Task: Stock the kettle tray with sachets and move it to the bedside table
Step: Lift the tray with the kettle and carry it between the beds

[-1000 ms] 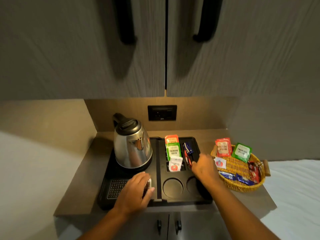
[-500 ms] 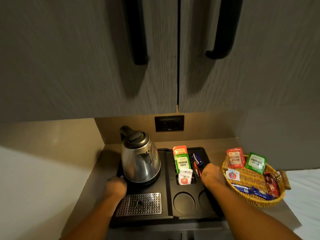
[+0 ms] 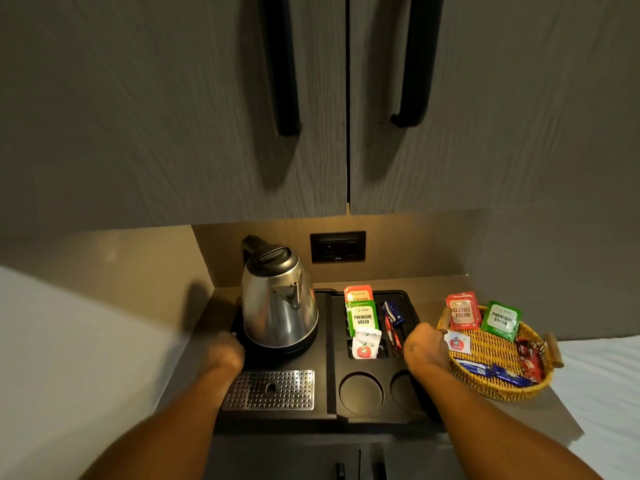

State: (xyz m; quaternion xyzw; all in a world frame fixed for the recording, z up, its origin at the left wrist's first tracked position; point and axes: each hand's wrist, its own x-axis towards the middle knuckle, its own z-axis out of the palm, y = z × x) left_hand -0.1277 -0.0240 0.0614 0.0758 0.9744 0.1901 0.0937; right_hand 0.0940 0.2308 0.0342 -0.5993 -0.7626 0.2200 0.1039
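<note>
The black kettle tray [image 3: 329, 418] lies on a small counter under wall cupboards. A steel kettle [image 3: 278, 306] stands on its left half, behind a perforated metal drip grate [image 3: 270, 389]. In the tray's right compartments stand an orange sachet [image 3: 358, 293], a green sachet [image 3: 362, 318] and a white sachet with a red apple mark [image 3: 365, 345], with blue and red stick sachets [image 3: 393, 317] beside them. My left hand [image 3: 223, 355] is closed on the tray's left edge next to the kettle. My right hand [image 3: 424, 348] is closed on the tray's right edge.
A wicker basket [image 3: 498, 389] with more sachets sits right of the tray, touching my right wrist. Two empty round cup recesses [image 3: 361, 393] are at the tray's front. A wall socket [image 3: 337, 247] is behind. Cupboard doors with black handles [image 3: 412, 64] hang overhead. White bedding [image 3: 602, 393] lies at right.
My left hand left the drip grate and went to the tray's left edge. My right hand drew back from the stick sachets to the right edge. The view shifted down and closer.
</note>
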